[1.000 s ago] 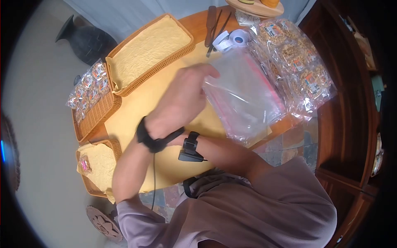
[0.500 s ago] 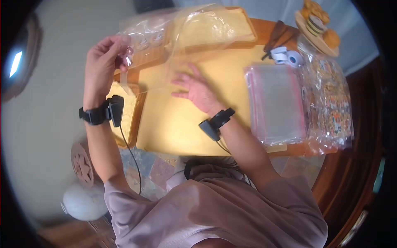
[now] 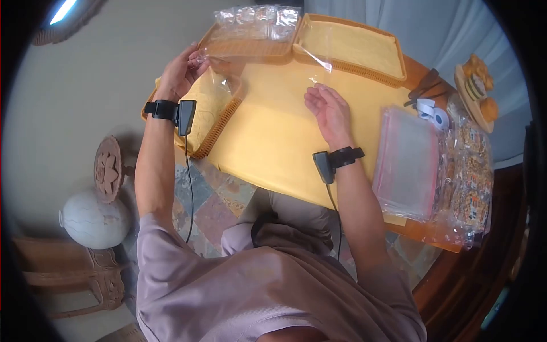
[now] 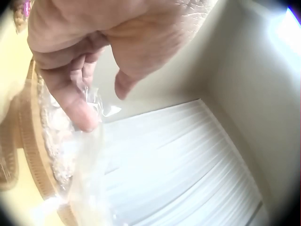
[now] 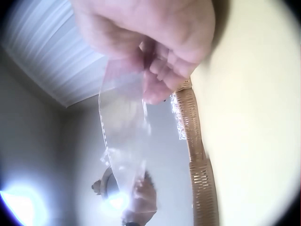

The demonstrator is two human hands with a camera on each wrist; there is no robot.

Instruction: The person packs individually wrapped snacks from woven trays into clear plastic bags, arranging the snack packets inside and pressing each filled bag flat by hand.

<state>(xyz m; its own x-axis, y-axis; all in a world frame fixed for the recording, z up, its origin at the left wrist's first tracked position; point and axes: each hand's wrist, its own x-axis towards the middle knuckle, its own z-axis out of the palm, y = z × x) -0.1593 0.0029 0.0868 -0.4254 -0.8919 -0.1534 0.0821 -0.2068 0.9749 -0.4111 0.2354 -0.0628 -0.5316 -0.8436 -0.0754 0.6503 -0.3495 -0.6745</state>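
A clear plastic bag (image 3: 268, 80) stretches between the two hands over the yellow cloth. At its left end, my left hand (image 3: 185, 71) holds a crumpled edge (image 4: 96, 101) with curled fingers, the thumb standing apart from the index fingertip in the left wrist view. The right hand (image 3: 330, 117), palm up, pinches the other end; the right wrist view shows the film (image 5: 123, 117) hanging from its thumb and fingers. A stack of clear bags with pink edges (image 3: 407, 162) lies on the right of the table.
Cloth-lined baskets (image 3: 353, 48) (image 3: 219, 128) and a basket of wrapped packets (image 3: 259, 24) stand at the back and left. Large packs of snacks (image 3: 470, 182), white tape rolls (image 3: 433, 114) and a wooden stand (image 3: 478, 100) are at the right.
The forearms, crossed a second ago, are apart. The bag has come down from its raised position, and the right hand has gone from spread fingers to pinching its end.
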